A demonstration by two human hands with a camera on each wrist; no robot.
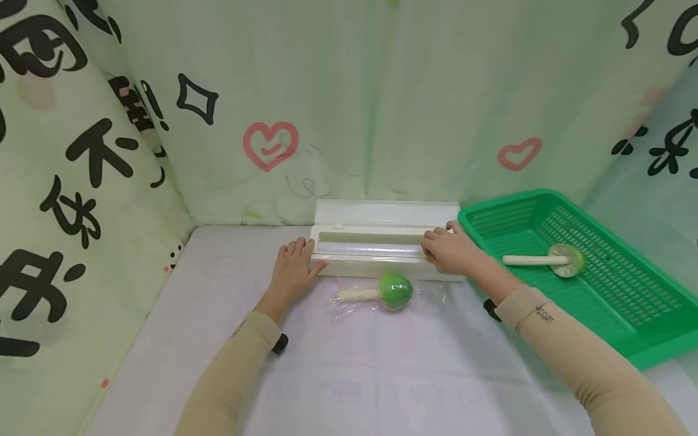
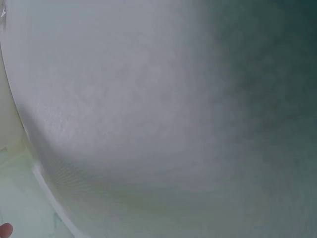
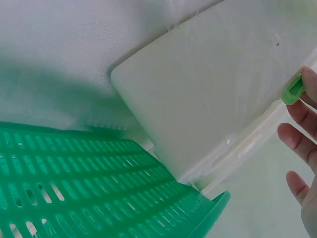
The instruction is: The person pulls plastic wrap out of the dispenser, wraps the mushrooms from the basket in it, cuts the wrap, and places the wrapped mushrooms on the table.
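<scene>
A white cling film dispenser (image 1: 376, 268) lies on the table with its lid (image 1: 387, 213) raised and a roll of clear film (image 1: 371, 248) inside. My left hand (image 1: 293, 266) rests against its left end, fingers extended, thumb along the front; only a fingertip (image 2: 6, 230) shows in the left wrist view. At the right part of the dispenser, my right hand (image 1: 449, 249) pinches a small green slide cutter (image 3: 293, 91) between thumb and forefinger. Before the dispenser, clear film (image 1: 349, 306) lies over a green round-headed thing (image 1: 396, 291) with a pale stick.
On the right stands a green plastic basket (image 1: 600, 321), its corner close to the dispenser. Inside it lies another stick-handled piece (image 1: 567, 260) with a green and pale round head. Pale green printed curtains (image 1: 382, 121) rise behind the white-covered table (image 1: 349, 375) and at both sides.
</scene>
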